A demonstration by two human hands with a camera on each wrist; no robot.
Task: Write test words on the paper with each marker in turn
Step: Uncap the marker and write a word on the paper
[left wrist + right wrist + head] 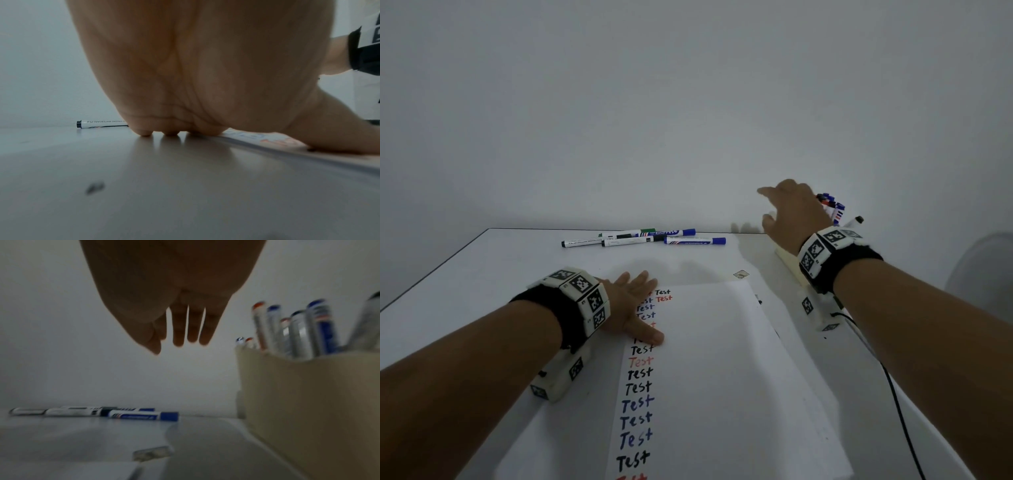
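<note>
A white paper [715, 370] lies on the table with a column of "Test" words in black, red and blue down its left side. My left hand [635, 305] lies flat with straight fingers on the paper's top left corner, palm [205, 65] down. My right hand [787, 209] hovers empty in the air with straight fingers [180, 331], just left of a beige holder [308, 394] full of upright markers [832, 205]. Several capped markers [643, 238] lie at the table's far edge; the nearest one has a blue cap [144, 416].
A black cable [893, 394] runs down the table's right side. A small clear scrap [740, 273] lies beyond the paper's top right corner. A wall stands right behind the table. The table's left edge [434, 270] runs diagonally.
</note>
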